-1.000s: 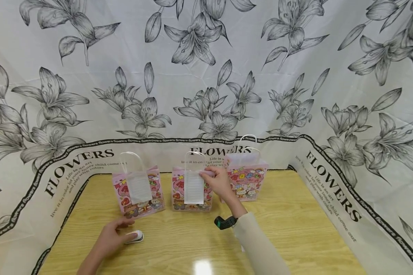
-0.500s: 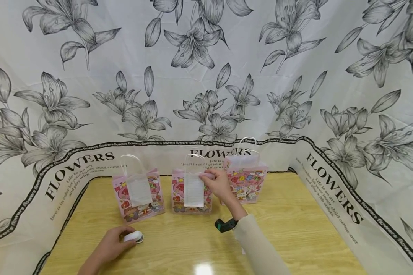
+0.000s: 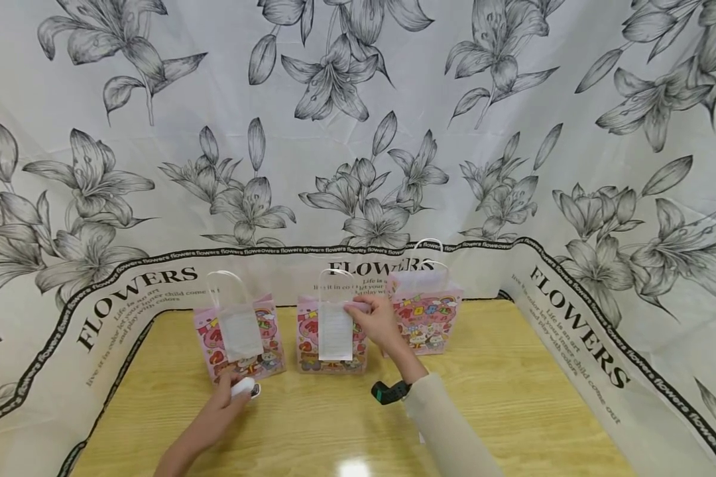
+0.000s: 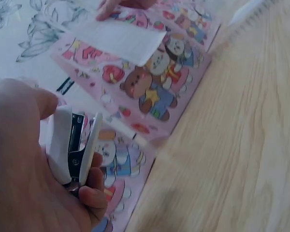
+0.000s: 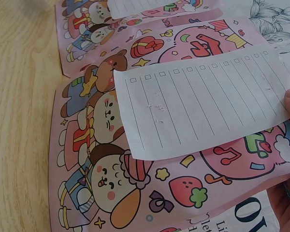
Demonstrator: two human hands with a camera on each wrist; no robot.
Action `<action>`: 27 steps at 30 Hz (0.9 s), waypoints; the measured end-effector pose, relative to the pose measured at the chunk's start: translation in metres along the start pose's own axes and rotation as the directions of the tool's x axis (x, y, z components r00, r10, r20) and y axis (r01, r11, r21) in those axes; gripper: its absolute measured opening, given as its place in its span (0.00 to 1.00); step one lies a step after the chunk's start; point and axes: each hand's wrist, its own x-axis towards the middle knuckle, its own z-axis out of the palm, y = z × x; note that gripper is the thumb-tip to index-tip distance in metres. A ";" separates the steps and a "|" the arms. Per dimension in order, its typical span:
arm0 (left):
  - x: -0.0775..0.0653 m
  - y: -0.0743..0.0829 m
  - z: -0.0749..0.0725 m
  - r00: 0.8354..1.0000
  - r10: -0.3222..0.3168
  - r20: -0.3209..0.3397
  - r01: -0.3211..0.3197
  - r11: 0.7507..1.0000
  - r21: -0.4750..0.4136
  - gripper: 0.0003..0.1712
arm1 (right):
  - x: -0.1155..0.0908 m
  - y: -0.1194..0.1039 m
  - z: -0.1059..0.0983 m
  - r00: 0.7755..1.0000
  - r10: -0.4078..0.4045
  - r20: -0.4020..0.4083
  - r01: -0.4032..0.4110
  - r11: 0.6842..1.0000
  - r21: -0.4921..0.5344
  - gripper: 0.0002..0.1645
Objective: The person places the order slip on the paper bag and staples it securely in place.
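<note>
My left hand [image 3: 217, 404] grips a small white stapler [image 4: 62, 145], its jaws apart, low in front of the left gift bag [image 3: 270, 331]. The thumb lies along one side and the fingers curl round the other. My right hand [image 3: 378, 323] pinches a white lined checklist sheet [image 5: 203, 104] at the top rim of the middle pink gift bag [image 5: 130, 193]. The sheet hangs down the bag's front, with small marks near its lower end. Cartoon animals and a bear decorate the bag. Another white sheet [image 3: 241, 334] hangs on the left bag.
A third pink gift bag [image 3: 426, 318] stands behind my right hand, its white handles up. All three stand along the back of the wooden table [image 3: 513, 397], before a floral cloth [image 3: 346, 165]. A black band [image 3: 390, 392] is on my right wrist.
My left hand has taken the stapler into its grip from the table and moved it up and right, toward the bags. The right hand keeps its pinch at the middle bag.
</note>
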 end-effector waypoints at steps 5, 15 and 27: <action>0.008 0.014 0.012 0.998 0.032 0.052 -0.029 0.998 -0.057 0.14 | 0.000 -0.001 0.000 1.000 0.007 -0.004 -0.007 1.000 -0.016 0.14; 0.033 0.047 0.028 0.998 0.003 0.058 0.012 0.963 -0.268 0.22 | 0.000 0.001 -0.001 1.000 -0.014 -0.007 0.014 1.000 -0.017 0.11; 0.052 0.081 0.043 0.999 -0.051 -0.010 0.037 0.825 -0.563 0.20 | -0.001 0.001 0.001 1.000 -0.004 0.005 0.004 1.000 -0.005 0.12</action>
